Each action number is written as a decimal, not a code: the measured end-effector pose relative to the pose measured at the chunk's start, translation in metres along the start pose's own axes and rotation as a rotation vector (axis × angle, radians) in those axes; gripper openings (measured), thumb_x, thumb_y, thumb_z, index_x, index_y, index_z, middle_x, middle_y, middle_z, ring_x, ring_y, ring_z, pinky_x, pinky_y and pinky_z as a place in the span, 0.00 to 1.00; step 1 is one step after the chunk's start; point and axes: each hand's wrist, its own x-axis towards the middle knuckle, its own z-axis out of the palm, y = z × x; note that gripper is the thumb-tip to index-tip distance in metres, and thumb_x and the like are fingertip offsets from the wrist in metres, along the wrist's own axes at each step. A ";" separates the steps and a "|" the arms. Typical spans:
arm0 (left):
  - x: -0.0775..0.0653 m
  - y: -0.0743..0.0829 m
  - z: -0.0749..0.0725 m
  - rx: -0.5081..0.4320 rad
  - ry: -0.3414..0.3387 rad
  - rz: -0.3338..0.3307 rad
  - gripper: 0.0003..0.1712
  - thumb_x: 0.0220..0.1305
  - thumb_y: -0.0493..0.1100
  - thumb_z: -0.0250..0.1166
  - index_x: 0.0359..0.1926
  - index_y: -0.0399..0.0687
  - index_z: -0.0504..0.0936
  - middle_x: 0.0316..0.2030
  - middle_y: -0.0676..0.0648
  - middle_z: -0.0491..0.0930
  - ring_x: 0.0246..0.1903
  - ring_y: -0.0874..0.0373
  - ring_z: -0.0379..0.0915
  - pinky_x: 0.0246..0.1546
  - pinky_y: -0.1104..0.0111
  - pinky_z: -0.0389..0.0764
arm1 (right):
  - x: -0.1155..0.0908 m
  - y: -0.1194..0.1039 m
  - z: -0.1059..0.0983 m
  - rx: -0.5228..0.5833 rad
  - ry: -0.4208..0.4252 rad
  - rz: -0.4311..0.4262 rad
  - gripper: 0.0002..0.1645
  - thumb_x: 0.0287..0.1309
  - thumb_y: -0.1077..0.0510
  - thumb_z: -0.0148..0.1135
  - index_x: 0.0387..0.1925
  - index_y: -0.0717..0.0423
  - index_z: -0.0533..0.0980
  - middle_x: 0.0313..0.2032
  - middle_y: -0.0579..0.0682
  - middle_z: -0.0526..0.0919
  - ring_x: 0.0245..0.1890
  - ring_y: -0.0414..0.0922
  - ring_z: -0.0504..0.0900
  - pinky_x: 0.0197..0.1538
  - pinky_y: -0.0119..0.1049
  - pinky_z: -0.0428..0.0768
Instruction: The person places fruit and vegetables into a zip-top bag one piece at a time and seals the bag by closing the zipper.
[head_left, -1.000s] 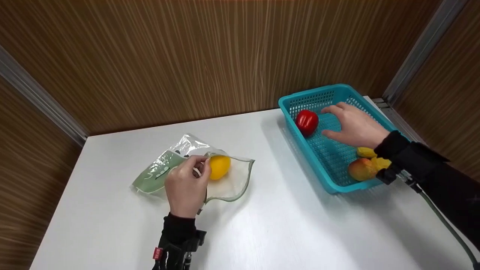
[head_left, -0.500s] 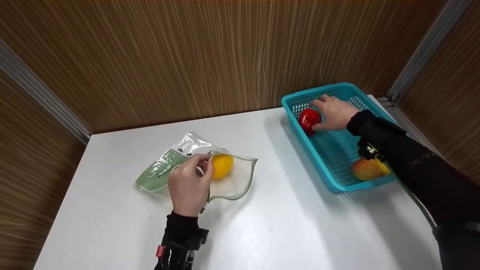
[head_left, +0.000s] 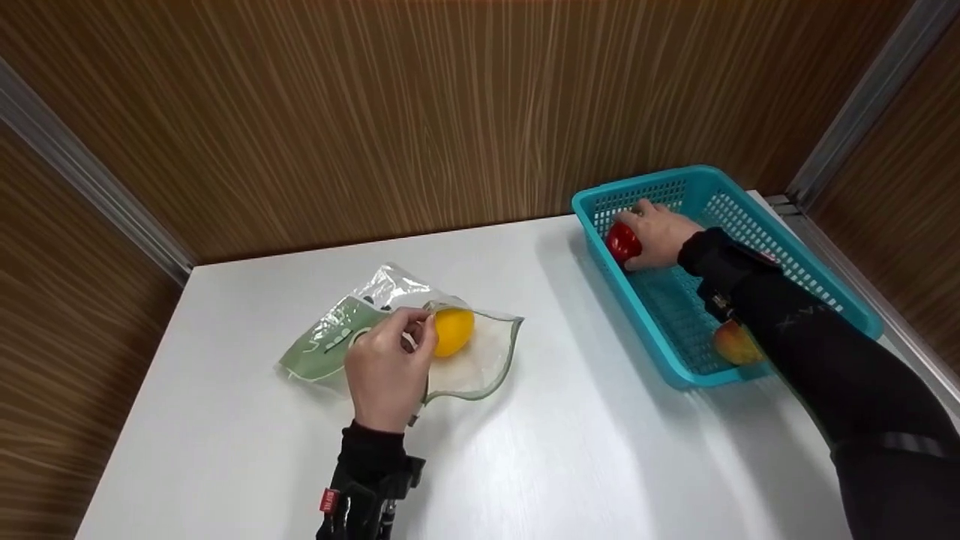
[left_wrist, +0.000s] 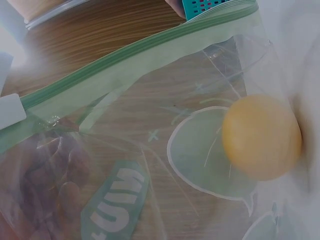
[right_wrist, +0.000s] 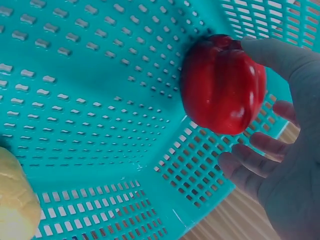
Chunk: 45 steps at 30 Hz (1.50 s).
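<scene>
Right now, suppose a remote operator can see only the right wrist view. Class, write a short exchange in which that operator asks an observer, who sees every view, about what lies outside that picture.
Operator: I see only the right wrist view: a red pepper in a turquoise basket. What is going on outside the basket?
Observer: In the head view, the left hand pinches a green and clear bag at its open end.
Operator: Is anything in it?
Observer: Yes, a round yellow object; the left wrist view shows it through the plastic.
</scene>
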 end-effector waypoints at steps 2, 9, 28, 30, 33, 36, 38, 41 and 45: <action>0.000 0.000 -0.001 0.004 0.002 0.004 0.04 0.57 0.43 0.65 0.31 0.50 0.85 0.19 0.55 0.81 0.17 0.64 0.73 0.21 0.73 0.70 | 0.003 -0.001 0.003 -0.008 -0.014 0.003 0.50 0.49 0.50 0.69 0.70 0.49 0.55 0.63 0.66 0.60 0.59 0.66 0.65 0.55 0.62 0.76; -0.001 -0.001 -0.002 0.005 0.006 0.002 0.03 0.57 0.43 0.66 0.31 0.50 0.85 0.19 0.55 0.81 0.17 0.64 0.74 0.21 0.72 0.70 | 0.010 -0.008 0.013 -0.015 -0.085 0.036 0.52 0.48 0.51 0.71 0.71 0.43 0.53 0.66 0.66 0.55 0.60 0.68 0.64 0.56 0.64 0.74; -0.001 0.000 0.001 0.003 0.013 0.026 0.03 0.57 0.43 0.66 0.31 0.50 0.85 0.18 0.55 0.80 0.17 0.64 0.73 0.21 0.73 0.69 | 0.014 -0.002 0.030 -0.048 -0.113 0.052 0.50 0.44 0.46 0.71 0.67 0.54 0.61 0.65 0.70 0.60 0.61 0.68 0.66 0.57 0.64 0.72; -0.001 -0.001 0.002 0.003 0.013 0.028 0.04 0.57 0.43 0.66 0.31 0.50 0.85 0.19 0.55 0.81 0.17 0.64 0.73 0.20 0.73 0.69 | 0.013 -0.001 0.030 -0.060 -0.117 0.054 0.49 0.43 0.46 0.71 0.66 0.54 0.62 0.65 0.70 0.61 0.61 0.67 0.67 0.57 0.64 0.72; -0.001 -0.001 0.002 0.005 0.014 0.029 0.04 0.57 0.44 0.66 0.31 0.51 0.85 0.19 0.55 0.81 0.17 0.64 0.73 0.21 0.73 0.68 | 0.010 0.000 0.029 -0.078 -0.107 0.043 0.47 0.41 0.46 0.73 0.63 0.53 0.65 0.62 0.69 0.65 0.58 0.64 0.69 0.55 0.62 0.73; 0.000 -0.001 0.002 0.008 0.013 0.026 0.04 0.57 0.44 0.66 0.31 0.51 0.85 0.19 0.55 0.81 0.17 0.64 0.73 0.21 0.72 0.69 | 0.004 0.001 0.022 -0.074 -0.083 0.034 0.44 0.41 0.48 0.73 0.61 0.52 0.67 0.58 0.67 0.69 0.54 0.61 0.71 0.53 0.60 0.75; 0.000 -0.001 0.003 0.007 0.010 0.022 0.04 0.57 0.44 0.66 0.31 0.51 0.85 0.19 0.55 0.81 0.17 0.64 0.73 0.21 0.72 0.68 | -0.001 0.002 0.014 -0.058 -0.065 0.034 0.43 0.41 0.50 0.73 0.61 0.52 0.67 0.55 0.65 0.70 0.51 0.60 0.71 0.51 0.59 0.76; 0.001 0.000 0.004 0.003 0.005 0.018 0.04 0.57 0.44 0.66 0.31 0.51 0.85 0.19 0.55 0.81 0.17 0.64 0.73 0.21 0.72 0.68 | -0.010 0.003 -0.001 -0.039 -0.022 0.040 0.43 0.41 0.51 0.72 0.61 0.51 0.65 0.53 0.64 0.70 0.51 0.60 0.69 0.50 0.58 0.77; 0.003 0.001 0.005 0.001 0.005 0.026 0.04 0.57 0.44 0.65 0.31 0.51 0.85 0.19 0.55 0.81 0.17 0.64 0.73 0.21 0.73 0.68 | -0.022 0.001 -0.022 -0.038 0.067 0.036 0.45 0.39 0.50 0.73 0.61 0.52 0.64 0.52 0.63 0.69 0.50 0.61 0.69 0.47 0.57 0.79</action>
